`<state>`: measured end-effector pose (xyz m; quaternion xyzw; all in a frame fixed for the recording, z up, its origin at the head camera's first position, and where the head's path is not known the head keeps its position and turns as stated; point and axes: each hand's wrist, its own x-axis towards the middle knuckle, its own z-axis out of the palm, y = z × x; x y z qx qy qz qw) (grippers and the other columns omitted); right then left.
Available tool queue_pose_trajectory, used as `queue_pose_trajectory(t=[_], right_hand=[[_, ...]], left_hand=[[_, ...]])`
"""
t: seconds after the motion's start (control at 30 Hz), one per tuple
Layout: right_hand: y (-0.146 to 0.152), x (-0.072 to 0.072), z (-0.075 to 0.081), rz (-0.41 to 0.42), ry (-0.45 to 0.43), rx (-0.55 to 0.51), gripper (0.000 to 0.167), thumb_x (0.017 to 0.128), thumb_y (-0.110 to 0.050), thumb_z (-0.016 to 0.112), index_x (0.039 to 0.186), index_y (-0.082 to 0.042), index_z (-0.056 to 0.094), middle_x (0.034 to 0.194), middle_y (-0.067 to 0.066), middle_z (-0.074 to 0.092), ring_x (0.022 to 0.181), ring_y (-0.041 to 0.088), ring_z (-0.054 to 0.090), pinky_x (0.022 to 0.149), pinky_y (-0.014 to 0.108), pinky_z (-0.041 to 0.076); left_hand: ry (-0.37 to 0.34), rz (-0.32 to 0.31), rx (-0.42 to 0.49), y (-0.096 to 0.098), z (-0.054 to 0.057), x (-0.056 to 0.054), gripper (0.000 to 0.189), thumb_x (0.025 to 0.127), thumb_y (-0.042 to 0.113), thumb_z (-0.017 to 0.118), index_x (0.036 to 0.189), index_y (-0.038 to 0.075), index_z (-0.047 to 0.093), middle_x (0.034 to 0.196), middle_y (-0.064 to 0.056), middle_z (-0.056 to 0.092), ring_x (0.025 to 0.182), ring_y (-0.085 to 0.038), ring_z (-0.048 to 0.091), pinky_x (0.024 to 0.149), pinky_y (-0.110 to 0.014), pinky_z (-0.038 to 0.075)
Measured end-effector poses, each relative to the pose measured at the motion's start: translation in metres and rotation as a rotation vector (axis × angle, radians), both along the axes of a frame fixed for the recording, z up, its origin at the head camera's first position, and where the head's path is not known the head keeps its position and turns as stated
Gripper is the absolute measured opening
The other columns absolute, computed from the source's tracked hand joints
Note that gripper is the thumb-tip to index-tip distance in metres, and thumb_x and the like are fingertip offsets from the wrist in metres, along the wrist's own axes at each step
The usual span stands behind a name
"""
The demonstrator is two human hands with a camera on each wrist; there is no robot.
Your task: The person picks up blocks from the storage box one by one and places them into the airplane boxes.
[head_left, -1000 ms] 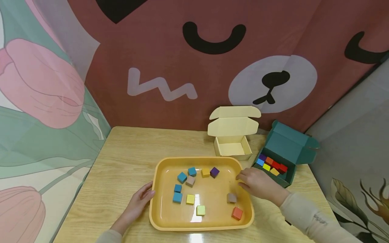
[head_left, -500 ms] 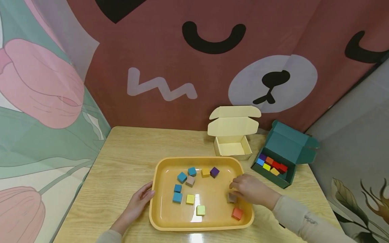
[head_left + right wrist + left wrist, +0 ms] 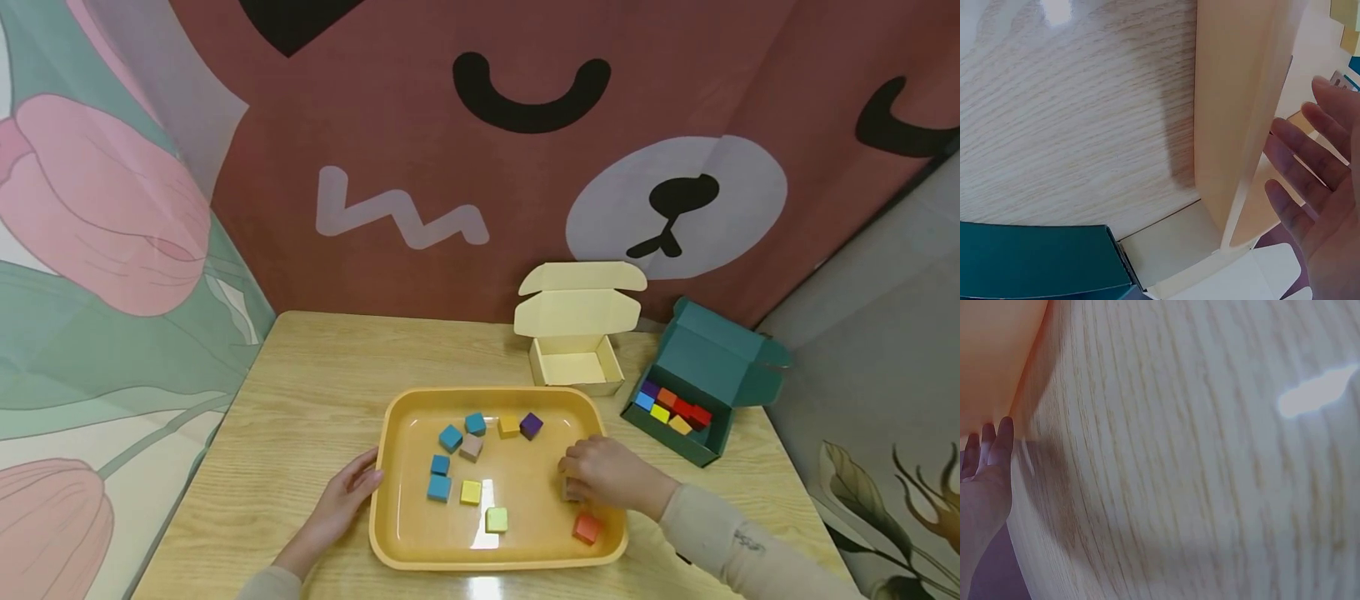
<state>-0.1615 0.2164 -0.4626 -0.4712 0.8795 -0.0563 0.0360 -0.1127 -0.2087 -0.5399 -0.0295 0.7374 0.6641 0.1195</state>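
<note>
- Head view: the step in hand looks like taking up a small brown block near the right wall of the yellow tray. The right hand comes in from the right and hides much of that block.
- Same view: the left hand rests at the tray's left rim, its thumb on the edge, likely steadying it. A red block lies just nearer than the brown one. Beyond the tray are a cream box and, to its right, a green box holding blocks.
- Left wrist view: the visible left fingers are fairly straight and lie against the tray's outer wall. They are not curled round anything that shows.
- Right wrist view: the right fingers are apart and fairly straight, over the inside of the tray. Nothing shows clamped between them. Whether the fingertips touch the brown block I cannot tell, as the hand sits at the picture's edge.
- The next move seems to call for thumb and fingertips to close on the brown block's sides without nudging the red one.
</note>
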Motion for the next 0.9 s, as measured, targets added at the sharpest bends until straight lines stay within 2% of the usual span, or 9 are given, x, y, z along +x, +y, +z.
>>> queue_pose_trajectory(t=[0.23,0.53,0.9], right_hand=[[-0.003,0.002,-0.004,-0.016,-0.019,0.072,0.01,0.085,-0.022,0.077,0.086,-0.016,0.069,0.069,-0.013,0.047,0.064,0.008,0.046,0.062,0.025,0.041],[-0.006,0.003,-0.009,-0.048,-0.052,0.142,0.02,0.076,-0.023,0.083,0.088,-0.018,0.068,0.071,-0.013,0.051,0.067,0.009,0.047,0.064,0.025,0.04],[-0.01,0.007,-0.02,-0.039,0.014,0.158,0.018,0.078,-0.02,0.082,0.079,-0.018,0.064,0.067,-0.011,0.05,0.063,0.008,0.047,0.059,0.023,0.034]], left_hand=[[0.005,-0.004,0.003,0.0,-0.001,0.0,0.051,0.101,0.017,0.058,0.146,-0.003,0.043,0.147,-0.023,0.045,0.131,-0.039,0.048,0.094,-0.014,0.044],[0.003,-0.012,-0.001,-0.001,-0.001,-0.001,0.051,0.102,0.018,0.058,0.146,-0.002,0.043,0.148,-0.023,0.045,0.131,-0.038,0.048,0.095,-0.014,0.043],[-0.003,0.007,-0.025,0.001,-0.001,-0.001,0.052,0.101,0.019,0.058,0.146,-0.002,0.043,0.147,-0.023,0.046,0.13,-0.038,0.049,0.094,-0.014,0.043]])
